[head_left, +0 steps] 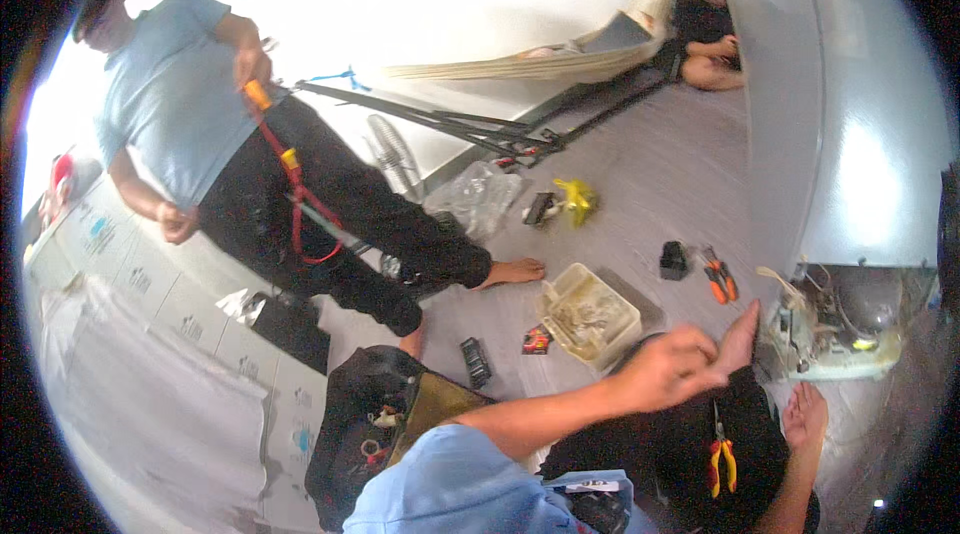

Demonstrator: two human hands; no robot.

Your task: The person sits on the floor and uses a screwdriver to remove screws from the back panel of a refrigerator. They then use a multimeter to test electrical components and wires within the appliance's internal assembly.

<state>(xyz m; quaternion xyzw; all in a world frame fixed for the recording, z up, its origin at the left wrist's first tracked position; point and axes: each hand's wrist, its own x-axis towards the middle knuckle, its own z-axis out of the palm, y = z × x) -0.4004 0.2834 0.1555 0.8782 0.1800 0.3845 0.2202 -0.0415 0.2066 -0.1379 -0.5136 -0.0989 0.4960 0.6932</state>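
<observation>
My left hand (672, 370) is raised over my lap near my bare left foot (738, 339); its fingers are curled and motion-blurred, and anything in them is hidden. My right hand (805, 417) is low beside my right leg, near the exposed base (835, 349) of a large grey appliance (860, 154); its fingers look loosely extended, with nothing visible in them. A pair of pliers with red and yellow handles (722, 464) lies on my black trousers between my arms. Wires and a rounded dark part (868, 296) show inside the appliance's opening.
A whitish tub (592, 318), orange-handled pliers (721, 280), a black box (674, 260) and a yellow bag (575, 201) lie on the floor. An open black tool bag (365, 404) is at left. One person (180, 94) stands holding a red strap; another (705, 34) sits beyond a hammock (530, 66).
</observation>
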